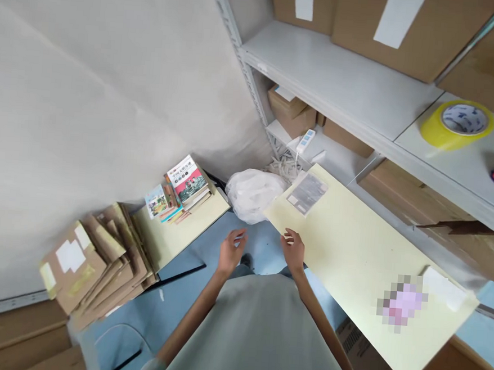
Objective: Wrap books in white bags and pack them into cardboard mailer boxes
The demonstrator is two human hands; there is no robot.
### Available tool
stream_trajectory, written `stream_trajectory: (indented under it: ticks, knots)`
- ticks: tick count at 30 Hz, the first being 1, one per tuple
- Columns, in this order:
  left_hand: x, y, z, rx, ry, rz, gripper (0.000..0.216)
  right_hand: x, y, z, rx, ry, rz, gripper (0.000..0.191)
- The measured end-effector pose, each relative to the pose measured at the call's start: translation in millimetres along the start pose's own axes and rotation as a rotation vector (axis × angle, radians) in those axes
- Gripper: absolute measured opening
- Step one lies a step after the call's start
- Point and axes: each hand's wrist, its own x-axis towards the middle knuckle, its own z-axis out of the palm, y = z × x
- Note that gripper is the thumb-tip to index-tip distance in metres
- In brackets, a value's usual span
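Note:
My left hand (230, 251) hangs open in the air over the blue floor, fingers apart, holding nothing. My right hand (293, 249) rests at the near edge of a pale yellow table (352, 254), fingers loosely spread, nothing in it. A clear packet with a dark printed sheet (307, 192) lies on the table's far corner, a little beyond my right hand. A white plastic bag (252, 194) sits on the floor just past both hands.
A low yellow board (167, 238) holds a stack of books (185, 187). Flattened cardboard boxes (93, 259) lean against the wall at left. Grey shelving (342, 84) carries cartons, a yellow tape roll (457, 124) and a white power strip (305, 140).

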Motion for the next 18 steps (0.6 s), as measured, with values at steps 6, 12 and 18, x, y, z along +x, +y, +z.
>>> stream_trajectory:
  ticks: [6,12,18]
  knots:
    - [-5.8,-51.3,-64.7,-0.098,0.068,-0.009,0.041,-30.2,-14.0,35.9,-0.097,-0.027,-0.072,0.047]
    - [-13.5,-138.3,-170.6,-0.186,0.238,0.002,0.045,-77.1,-39.9,115.5,-0.187,-0.122,-0.188,0.054]
    - [-31.2,-236.6,-299.4,0.086,0.462,-0.035,0.042,-139.4,-62.2,196.9,-0.268,-0.218,-0.274,0.051]
